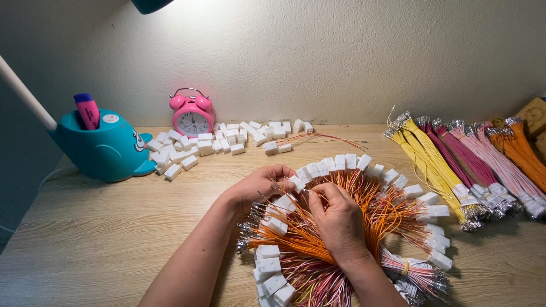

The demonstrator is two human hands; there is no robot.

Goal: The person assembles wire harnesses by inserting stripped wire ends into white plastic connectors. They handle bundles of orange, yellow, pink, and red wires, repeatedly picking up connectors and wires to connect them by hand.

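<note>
Left hand (257, 187) near frame middle, fingers curled tight, pinching small white plug (297, 182). Right hand (339, 219) just beside, fingertips closed on thin orange wire (318, 196). Both rest over fan of orange wires (369, 210), lower middle, on wooden table (114, 227).

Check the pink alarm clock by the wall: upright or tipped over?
Upright. The pink alarm clock stands on the table with its face forward, bells and handle on top.

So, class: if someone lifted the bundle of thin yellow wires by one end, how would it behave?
The bundle of thin yellow wires would probably droop, since its strands are long and slender. It looks light for its length. The band near its lower end should keep most strands together, though the loose far tips, already fanned out, may splay.
</note>
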